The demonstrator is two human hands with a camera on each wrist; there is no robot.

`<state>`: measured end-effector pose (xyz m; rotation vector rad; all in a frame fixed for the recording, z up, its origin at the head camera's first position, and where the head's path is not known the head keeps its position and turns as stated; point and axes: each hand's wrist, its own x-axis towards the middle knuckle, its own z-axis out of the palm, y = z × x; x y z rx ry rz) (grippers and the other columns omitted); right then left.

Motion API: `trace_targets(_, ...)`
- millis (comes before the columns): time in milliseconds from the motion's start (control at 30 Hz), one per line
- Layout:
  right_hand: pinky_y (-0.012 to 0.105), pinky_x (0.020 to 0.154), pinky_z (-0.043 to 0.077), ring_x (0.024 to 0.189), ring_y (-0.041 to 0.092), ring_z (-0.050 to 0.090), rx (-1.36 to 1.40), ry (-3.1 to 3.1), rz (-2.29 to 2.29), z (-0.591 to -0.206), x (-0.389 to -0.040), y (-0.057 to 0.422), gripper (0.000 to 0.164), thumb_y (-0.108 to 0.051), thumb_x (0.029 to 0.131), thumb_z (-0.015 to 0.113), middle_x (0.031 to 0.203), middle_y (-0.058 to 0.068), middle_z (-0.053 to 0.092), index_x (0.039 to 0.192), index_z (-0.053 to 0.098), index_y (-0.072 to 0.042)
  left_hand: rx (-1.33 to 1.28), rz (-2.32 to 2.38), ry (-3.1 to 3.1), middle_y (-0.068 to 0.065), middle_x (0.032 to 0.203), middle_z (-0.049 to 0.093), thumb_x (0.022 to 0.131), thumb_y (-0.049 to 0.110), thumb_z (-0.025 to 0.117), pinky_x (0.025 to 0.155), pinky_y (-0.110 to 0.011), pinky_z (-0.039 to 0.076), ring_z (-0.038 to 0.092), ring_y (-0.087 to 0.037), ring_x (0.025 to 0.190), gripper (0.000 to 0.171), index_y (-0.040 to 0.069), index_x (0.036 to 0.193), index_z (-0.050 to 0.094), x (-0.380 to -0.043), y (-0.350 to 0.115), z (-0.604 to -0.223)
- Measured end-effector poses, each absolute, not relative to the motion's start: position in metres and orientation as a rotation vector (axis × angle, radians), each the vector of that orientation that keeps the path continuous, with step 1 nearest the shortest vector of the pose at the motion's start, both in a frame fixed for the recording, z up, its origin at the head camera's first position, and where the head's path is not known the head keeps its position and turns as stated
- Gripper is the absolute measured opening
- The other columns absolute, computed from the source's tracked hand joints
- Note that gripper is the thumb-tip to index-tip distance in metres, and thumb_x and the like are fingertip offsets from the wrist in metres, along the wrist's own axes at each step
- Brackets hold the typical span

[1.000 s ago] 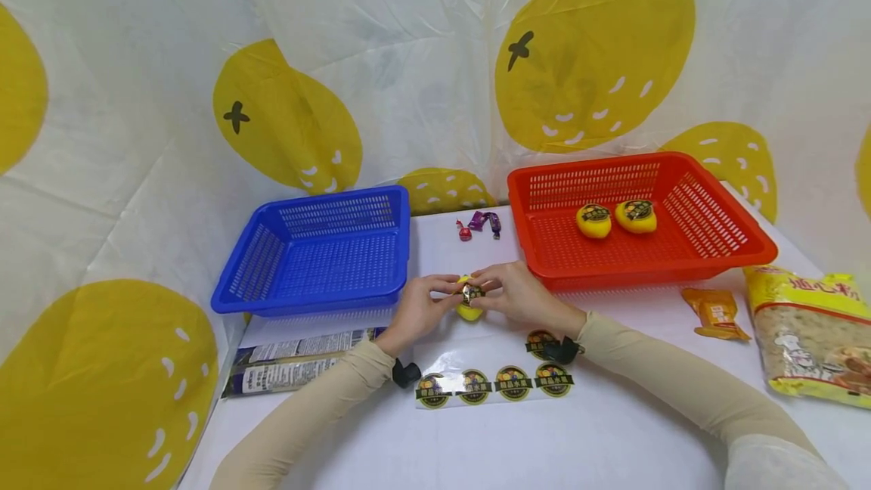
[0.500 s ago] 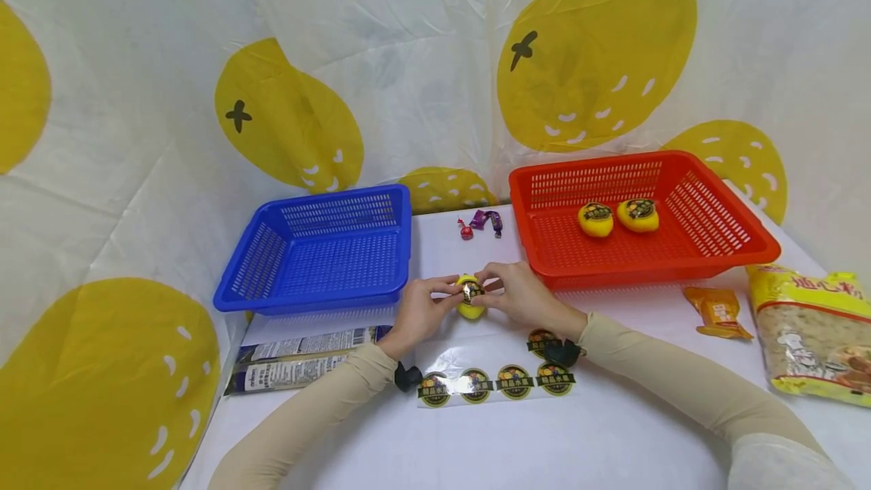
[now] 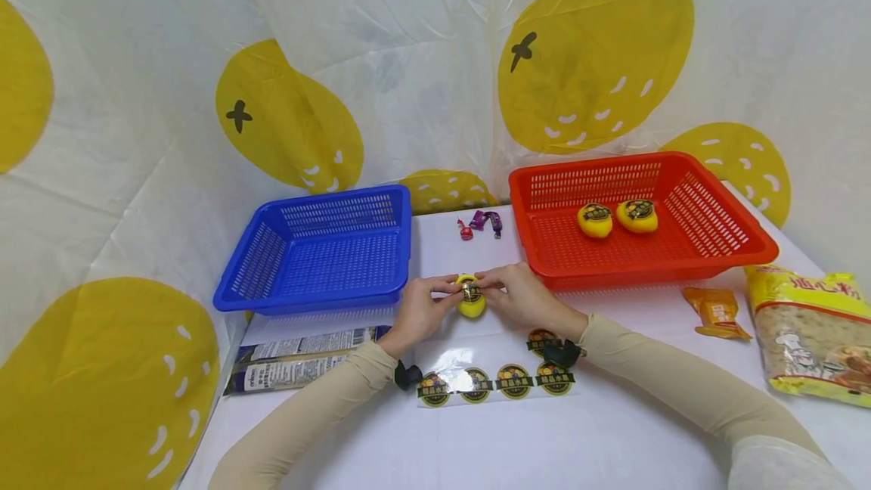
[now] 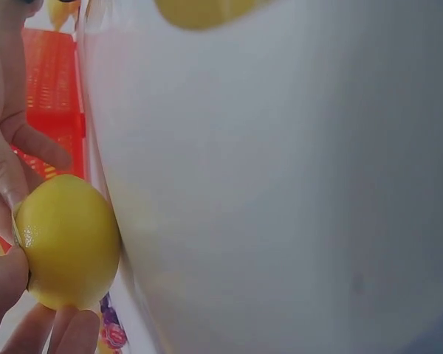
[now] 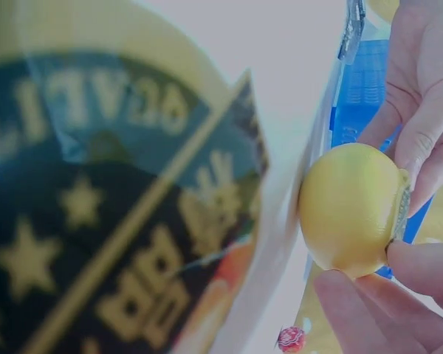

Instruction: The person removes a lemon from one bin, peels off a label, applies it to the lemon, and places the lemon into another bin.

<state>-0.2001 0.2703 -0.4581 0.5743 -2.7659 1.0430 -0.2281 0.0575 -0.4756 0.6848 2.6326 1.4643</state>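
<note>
Both hands hold a yellow lemon [image 3: 471,309] low over the white table, between the two baskets. A round black-and-gold sticker [image 3: 471,291] lies on its upper side. My left hand [image 3: 420,311] grips it from the left; in the left wrist view its thumb is at the sticker's edge and its fingers are under the lemon [image 4: 75,240]. From the right, my right hand [image 3: 522,298] holds the other side; in the right wrist view its thumb also meets the sticker on the lemon [image 5: 347,210]. A clear sheet [image 3: 452,356] with several such stickers lies just in front.
The blue basket [image 3: 313,307] stands at the left, the red basket [image 3: 646,272] at the right with two stickered lemons [image 3: 637,216] inside. Small wrapped candies [image 3: 495,224] lie behind the hands. Long packets [image 3: 292,373] lie left; an orange packet [image 3: 717,314] and a macaroni bag [image 3: 810,339] lie right.
The hands and lemon stay in place. The right fingers lifted a little and came down again at the sticker's right edge, shifting slightly, so more of the sticker shows.
</note>
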Motion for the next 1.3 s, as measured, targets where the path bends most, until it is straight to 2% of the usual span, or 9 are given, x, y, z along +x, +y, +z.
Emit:
trace_targets(233, 0.048, 0.094, 0.060, 0.102, 0.030, 0.076, 0.509, -2.785, 1.129, -0.460, -0.203, 0.271, 0.018, -0.004, 0.091, 0.073, 0.115, 0.013, 0.078, 0.108, 0.076, -0.007, 0.676, 1.487, 2.625, -0.008, 0.125, 0.075, 0.089, 0.013, 0.079, 0.090, -0.030, 0.061, 0.070, -0.026, 0.120, 0.019, 0.007, 0.107, 0.080, -0.230, 0.057, -0.478)
trace_targets(700, 0.050, 0.100, 0.057, 0.108, 0.031, 0.075, 0.491, -2.807, 1.143, -0.460, -0.201, 0.271, 0.016, -0.010, 0.091, 0.075, 0.122, 0.014, 0.075, 0.106, 0.081, -0.011, 0.548, 1.600, 2.565, -0.013, 0.120, 0.076, 0.087, 0.008, 0.080, 0.090, -0.031, 0.061, 0.072, -0.029, 0.117, 0.015, 0.003, 0.101, 0.080, -0.229, 0.059, -0.479)
trace_targets(867, 0.051, 0.102, 0.055, 0.109, 0.031, 0.075, 0.463, -2.828, 1.134, -0.460, -0.200, 0.271, 0.016, -0.012, 0.092, 0.076, 0.122, 0.013, 0.075, 0.106, 0.081, -0.012, 0.558, 1.576, 2.593, -0.011, 0.120, 0.076, 0.087, 0.010, 0.081, 0.089, -0.030, 0.061, 0.072, -0.029, 0.117, 0.013, 0.003, 0.098, 0.081, -0.227, 0.059, -0.479)
trace_targets(1033, 0.052, 0.102, 0.055, 0.109, 0.032, 0.074, 0.468, -2.838, 1.083, -0.459, -0.197, 0.271, 0.018, -0.011, 0.091, 0.075, 0.123, 0.014, 0.075, 0.109, 0.080, -0.009, 0.652, 1.500, 2.644, -0.010, 0.126, 0.074, 0.089, 0.015, 0.079, 0.086, -0.026, 0.061, 0.071, -0.030, 0.119, 0.016, 0.004, 0.101, 0.080, -0.224, 0.059, -0.480)
trace_targets(1300, 0.053, 0.108, 0.050, 0.126, 0.037, 0.065, 0.632, -2.847, 0.903, -0.456, -0.190, 0.272, 0.031, -0.013, 0.095, 0.071, 0.132, 0.017, 0.069, 0.123, 0.071, 0.000, 0.670, 1.420, 2.682, -0.010, 0.130, 0.071, 0.091, 0.017, 0.078, 0.087, -0.029, 0.061, 0.071, -0.029, 0.119, 0.020, 0.003, 0.105, 0.079, -0.223, 0.060, -0.476)
